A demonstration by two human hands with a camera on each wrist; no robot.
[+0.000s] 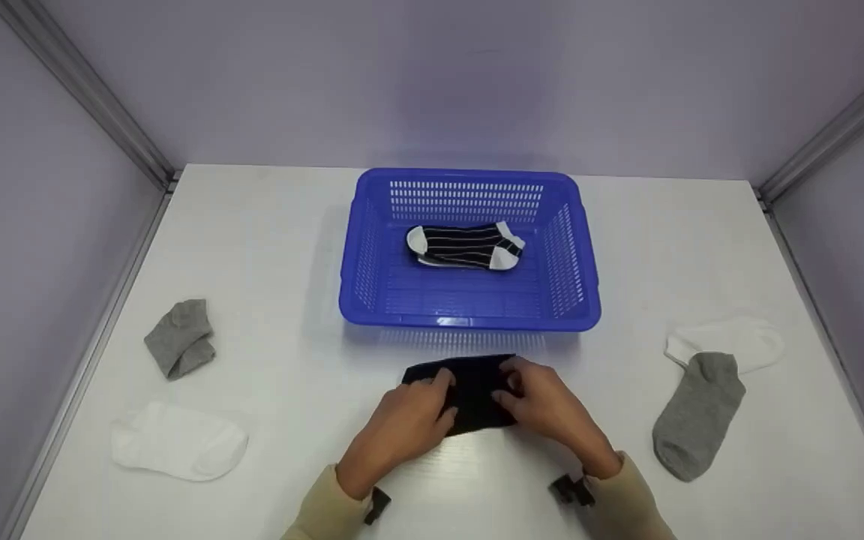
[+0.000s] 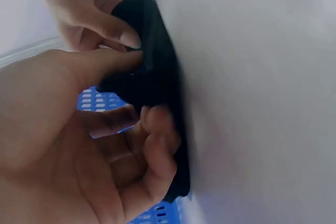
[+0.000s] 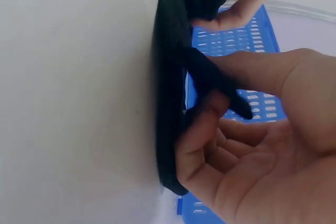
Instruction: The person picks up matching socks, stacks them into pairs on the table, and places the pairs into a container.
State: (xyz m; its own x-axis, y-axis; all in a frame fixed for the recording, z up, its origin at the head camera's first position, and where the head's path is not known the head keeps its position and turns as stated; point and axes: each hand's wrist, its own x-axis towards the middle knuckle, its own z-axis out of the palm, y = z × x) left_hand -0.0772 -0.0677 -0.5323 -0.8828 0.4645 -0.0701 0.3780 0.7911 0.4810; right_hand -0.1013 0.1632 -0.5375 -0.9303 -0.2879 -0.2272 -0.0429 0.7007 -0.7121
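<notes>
Black cloth (image 1: 475, 395) lies midway between the table's (image 1: 274, 247) side edges; left hand (image 1: 406, 418) and right hand (image 1: 550, 403) pinch its folds, both curled nearly closed. Light, even tension should help align its layers.

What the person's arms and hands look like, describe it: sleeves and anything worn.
Both the left sleeve and the right sleeve are plain beige and long, ending near the wrists. The left hand and right hand wear no gloves. A small black device shows beside each cuff. I can make out no cables or markings.
</notes>
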